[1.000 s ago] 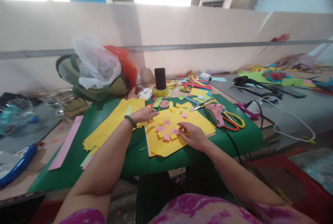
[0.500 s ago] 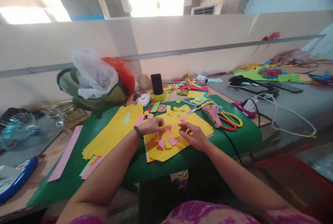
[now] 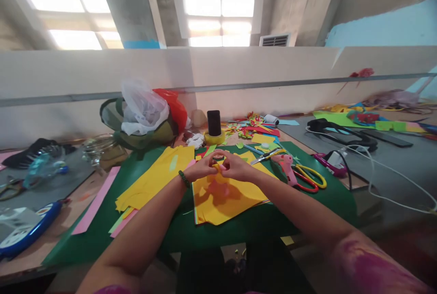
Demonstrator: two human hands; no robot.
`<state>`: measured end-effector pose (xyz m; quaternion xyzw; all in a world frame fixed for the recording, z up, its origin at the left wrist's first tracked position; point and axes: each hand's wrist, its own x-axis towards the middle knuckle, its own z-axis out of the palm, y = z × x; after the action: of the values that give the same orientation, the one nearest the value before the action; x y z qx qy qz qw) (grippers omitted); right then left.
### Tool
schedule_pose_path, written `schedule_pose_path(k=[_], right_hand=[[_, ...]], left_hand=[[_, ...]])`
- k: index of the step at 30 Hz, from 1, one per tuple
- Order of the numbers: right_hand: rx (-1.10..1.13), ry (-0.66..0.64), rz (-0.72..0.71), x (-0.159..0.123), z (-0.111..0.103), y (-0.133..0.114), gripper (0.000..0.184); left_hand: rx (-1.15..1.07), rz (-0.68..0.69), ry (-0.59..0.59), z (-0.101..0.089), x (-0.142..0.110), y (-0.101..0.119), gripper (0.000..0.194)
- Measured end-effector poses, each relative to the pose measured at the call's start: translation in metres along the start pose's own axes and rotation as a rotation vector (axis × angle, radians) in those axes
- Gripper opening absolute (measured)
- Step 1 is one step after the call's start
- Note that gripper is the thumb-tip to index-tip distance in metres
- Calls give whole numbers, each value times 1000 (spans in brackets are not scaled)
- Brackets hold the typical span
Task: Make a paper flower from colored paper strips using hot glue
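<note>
Worktop (image 3: 276, 225): green-covered, pink glue gun (image 3: 286, 166) at three o'clock from the hands.
Yellow sheets (image 3: 218, 212): beneath, towards six o'clock.
Hands: now brought together; left hand (image 3: 203, 168) pinching, right hand (image 3: 238, 167) curled, grip unclear.
Yellow piece (image 3: 217, 167): at the left fingertips, beside pink paper (image 3: 223, 167).

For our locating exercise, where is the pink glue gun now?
In the head view, the pink glue gun lies right of centre on the green mat, beside the red-and-yellow-handled scissors.
</note>
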<state>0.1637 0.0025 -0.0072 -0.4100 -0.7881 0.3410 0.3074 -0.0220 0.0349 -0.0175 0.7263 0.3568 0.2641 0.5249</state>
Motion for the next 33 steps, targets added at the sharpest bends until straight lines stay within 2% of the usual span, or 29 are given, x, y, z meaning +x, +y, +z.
schedule_pose_path(k=[2, 6, 10, 14, 20, 26, 29, 33], right_hand=[[36, 37, 4, 10, 6, 4, 62], [262, 185, 99, 16, 6, 24, 55], [412, 256, 129, 17, -2, 35, 55], [475, 326, 129, 19, -4, 36, 53], [541, 304, 110, 20, 2, 36, 52], [538, 209, 99, 19, 1, 34, 52], [492, 255, 107, 20, 0, 37, 49], [498, 362, 100, 23, 2, 41, 49]], left_hand=[[-21, -19, 26, -3, 0, -3, 85], [-96, -75, 73, -8, -3, -3, 87], [-333, -230, 137, -12, -4, 0, 84], [-529, -251, 218, -12, -2, 0, 83], [-426, -152, 200, -1, 2, -3, 63], [-290, -156, 276, 0, 4, -7, 71], [-339, -158, 292, 2, 3, -4, 70], [-444, -142, 292, 6, 2, 0, 56]])
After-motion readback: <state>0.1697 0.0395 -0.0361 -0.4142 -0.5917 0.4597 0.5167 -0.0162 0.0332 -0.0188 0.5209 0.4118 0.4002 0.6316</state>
